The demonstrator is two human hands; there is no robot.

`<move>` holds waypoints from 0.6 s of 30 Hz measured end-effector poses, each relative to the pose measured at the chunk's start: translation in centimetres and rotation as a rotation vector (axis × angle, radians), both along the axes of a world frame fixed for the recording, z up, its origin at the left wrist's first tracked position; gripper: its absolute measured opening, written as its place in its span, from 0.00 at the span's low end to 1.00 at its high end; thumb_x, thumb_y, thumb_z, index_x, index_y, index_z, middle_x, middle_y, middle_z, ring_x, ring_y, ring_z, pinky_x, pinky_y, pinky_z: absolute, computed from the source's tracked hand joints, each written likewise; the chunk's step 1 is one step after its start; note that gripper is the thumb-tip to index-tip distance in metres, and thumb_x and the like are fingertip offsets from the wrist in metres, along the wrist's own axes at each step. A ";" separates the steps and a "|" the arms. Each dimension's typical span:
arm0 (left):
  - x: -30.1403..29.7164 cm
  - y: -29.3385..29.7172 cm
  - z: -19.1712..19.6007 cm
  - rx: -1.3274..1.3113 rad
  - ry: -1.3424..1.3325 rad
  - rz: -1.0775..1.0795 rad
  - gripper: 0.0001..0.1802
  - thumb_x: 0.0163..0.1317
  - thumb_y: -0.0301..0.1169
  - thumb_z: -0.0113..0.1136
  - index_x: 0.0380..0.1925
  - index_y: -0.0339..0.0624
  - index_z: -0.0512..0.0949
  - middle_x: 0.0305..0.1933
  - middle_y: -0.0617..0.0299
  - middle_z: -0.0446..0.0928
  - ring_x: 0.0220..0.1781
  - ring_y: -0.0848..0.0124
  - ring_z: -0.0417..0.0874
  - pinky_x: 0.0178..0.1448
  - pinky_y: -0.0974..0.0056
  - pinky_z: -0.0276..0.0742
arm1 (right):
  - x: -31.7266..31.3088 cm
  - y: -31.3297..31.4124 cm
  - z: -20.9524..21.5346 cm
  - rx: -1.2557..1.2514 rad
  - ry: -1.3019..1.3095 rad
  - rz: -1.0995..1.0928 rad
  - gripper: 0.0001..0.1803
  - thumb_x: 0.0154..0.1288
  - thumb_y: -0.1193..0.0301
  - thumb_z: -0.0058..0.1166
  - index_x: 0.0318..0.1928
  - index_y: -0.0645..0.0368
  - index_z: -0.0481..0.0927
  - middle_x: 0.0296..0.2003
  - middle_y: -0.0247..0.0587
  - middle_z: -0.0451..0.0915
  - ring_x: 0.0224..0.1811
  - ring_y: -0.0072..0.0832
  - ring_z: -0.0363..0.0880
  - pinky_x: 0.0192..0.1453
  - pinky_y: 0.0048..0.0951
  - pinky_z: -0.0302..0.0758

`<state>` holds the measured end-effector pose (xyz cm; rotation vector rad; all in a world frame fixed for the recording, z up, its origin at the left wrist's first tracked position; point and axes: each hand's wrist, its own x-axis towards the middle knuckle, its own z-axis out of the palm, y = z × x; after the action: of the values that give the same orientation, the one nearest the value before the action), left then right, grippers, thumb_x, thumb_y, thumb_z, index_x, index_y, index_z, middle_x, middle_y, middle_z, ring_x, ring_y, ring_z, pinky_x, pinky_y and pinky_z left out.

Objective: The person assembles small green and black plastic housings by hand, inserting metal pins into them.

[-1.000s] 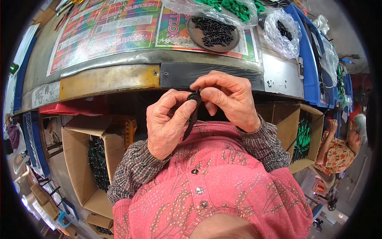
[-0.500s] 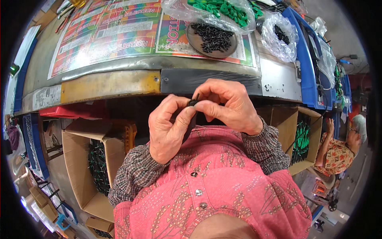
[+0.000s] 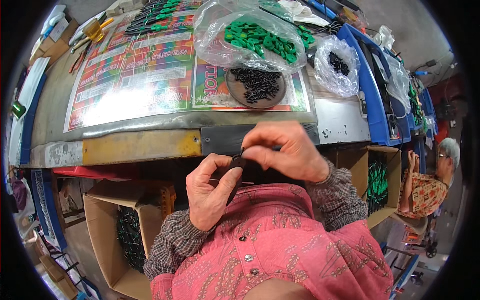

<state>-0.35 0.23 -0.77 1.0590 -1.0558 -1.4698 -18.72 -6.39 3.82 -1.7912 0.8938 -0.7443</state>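
Note:
At the table's near edge, my left hand [image 3: 207, 192] pinches a flat black strip with a rounded end [image 3: 237, 162] between thumb and fingers. The strip's lower part passes down behind the thumb. My right hand [image 3: 287, 150] has thumb and forefinger closed on a small thin black pin [image 3: 243, 150] at the strip's rounded end; the fingers hide most of it. Beyond the hands, a round plate [image 3: 236, 95] carries a heap of small black pins [image 3: 261, 86]. Behind it lies a clear plastic bag [image 3: 207, 42] with flat green tags [image 3: 270, 42].
Another clear bag [image 3: 345, 82] of black parts stands beside a blue crate [image 3: 375, 95]. Black strips with green ends [image 3: 162, 15] lie at the far left. Cardboard boxes [image 3: 102, 245] flank me below the table edge [image 3: 142, 145]. A person [image 3: 425, 187] sits at far right.
The view has tilted, bringing more of the tabletop in. My right hand has risen slightly off the left, and the strip's rounded end now shows more plainly.

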 end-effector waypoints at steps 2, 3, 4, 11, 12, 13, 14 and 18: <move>0.1 -0.2 0.1 0.019 0.013 0.012 0.04 0.61 0.21 0.59 0.35 0.31 0.77 0.30 0.69 0.73 0.29 0.84 0.69 0.33 0.77 0.66 | -0.8 -2.4 0.8 -0.219 0.087 -0.065 0.04 0.62 0.78 0.56 0.36 0.67 0.80 0.28 0.36 0.78 0.21 0.17 0.74 0.24 0.18 0.70; 0.2 -0.2 0.0 0.018 0.015 0.015 0.04 0.61 0.21 0.59 0.35 0.31 0.77 0.30 0.69 0.73 0.29 0.84 0.69 0.33 0.77 0.66 | -1.1 -3.7 0.9 -0.301 0.107 -0.124 0.05 0.62 0.77 0.56 0.35 0.67 0.80 0.29 0.37 0.78 0.21 0.17 0.74 0.24 0.19 0.70; 0.3 -0.3 0.1 -0.023 -0.001 0.007 0.05 0.62 0.22 0.59 0.36 0.32 0.76 0.27 0.70 0.73 0.25 0.86 0.67 0.29 0.78 0.62 | -1.6 -5.2 1.2 -0.377 0.153 -0.182 0.06 0.60 0.75 0.56 0.34 0.66 0.80 0.28 0.41 0.79 0.25 0.26 0.76 0.29 0.25 0.72; 0.8 -0.4 0.0 -0.042 -0.011 -0.004 0.05 0.62 0.23 0.59 0.37 0.34 0.76 0.26 0.71 0.73 0.21 0.88 0.64 0.24 0.79 0.58 | -3.8 -14.7 0.7 -0.805 0.553 -0.285 0.06 0.57 0.80 0.54 0.37 0.62 0.81 0.30 0.40 0.75 0.31 0.31 0.77 0.35 0.32 0.71; 0.9 -0.5 0.5 0.037 0.027 -0.010 0.05 0.61 0.20 0.59 0.37 0.30 0.77 0.32 0.68 0.72 0.30 0.84 0.70 0.31 0.77 0.65 | -4.0 -15.6 0.4 -0.875 0.585 -0.268 0.08 0.56 0.81 0.54 0.37 0.60 0.81 0.32 0.40 0.75 0.34 0.35 0.77 0.37 0.35 0.71; 1.0 -0.5 0.4 0.037 0.028 -0.007 0.05 0.61 0.20 0.59 0.37 0.30 0.77 0.32 0.68 0.72 0.30 0.84 0.70 0.31 0.77 0.65 | -4.0 -16.3 0.0 -0.876 0.585 -0.264 0.08 0.56 0.81 0.54 0.37 0.60 0.81 0.32 0.40 0.75 0.34 0.35 0.77 0.37 0.35 0.71; 1.1 -0.6 0.3 0.033 0.018 -0.015 0.05 0.60 0.20 0.59 0.37 0.30 0.77 0.32 0.67 0.72 0.30 0.84 0.70 0.31 0.77 0.66 | -4.1 -16.9 -0.3 -0.888 0.635 -0.211 0.07 0.57 0.79 0.52 0.36 0.58 0.81 0.33 0.40 0.75 0.34 0.38 0.77 0.37 0.37 0.71; 1.3 -0.8 -0.1 0.006 -0.026 -0.014 0.06 0.59 0.21 0.61 0.36 0.30 0.77 0.30 0.65 0.73 0.30 0.82 0.70 0.33 0.75 0.67 | -3.9 -18.0 -1.0 -0.920 0.700 -0.109 0.08 0.57 0.79 0.50 0.34 0.54 0.81 0.37 0.41 0.74 0.35 0.42 0.78 0.37 0.39 0.73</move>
<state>0.99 -0.61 -0.89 1.0787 -1.0798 -1.4749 -22.67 -24.34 2.86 -2.9474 1.2070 -0.6388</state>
